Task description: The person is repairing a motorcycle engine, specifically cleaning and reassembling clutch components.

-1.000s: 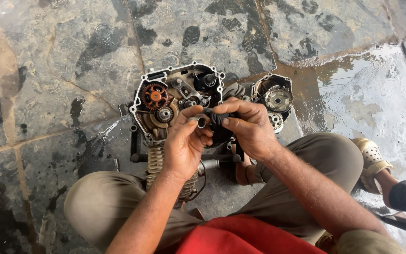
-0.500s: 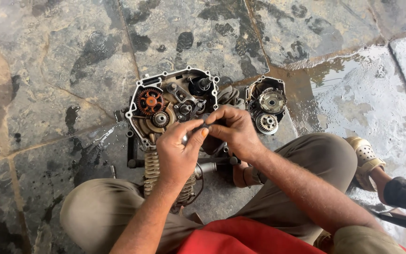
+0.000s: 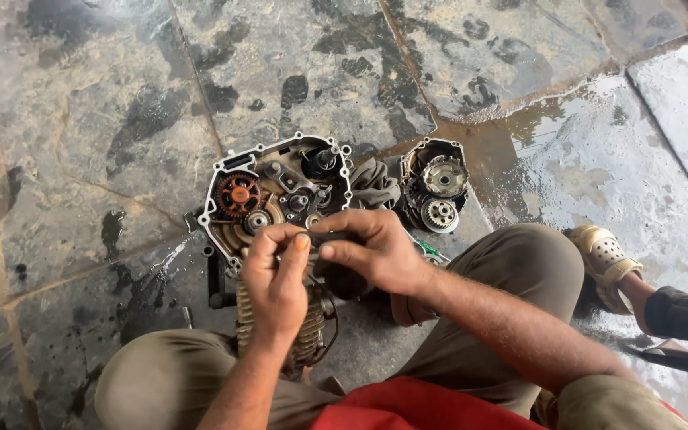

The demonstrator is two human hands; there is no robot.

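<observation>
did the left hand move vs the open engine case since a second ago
Yes. The left hand has slid down and away from the open engine case: it covered the case's lower right part before, and now sits below its lower edge, fingertips meeting the right hand.

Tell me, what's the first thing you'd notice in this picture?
Most eye-catching is the opened engine case on the wet stone floor, with an orange gear shining on its left side. Right in front of it, the left hand and right hand meet over a small dark part pinched between their fingertips. A smaller engine piece with silvery gears lies just to the right.
</observation>
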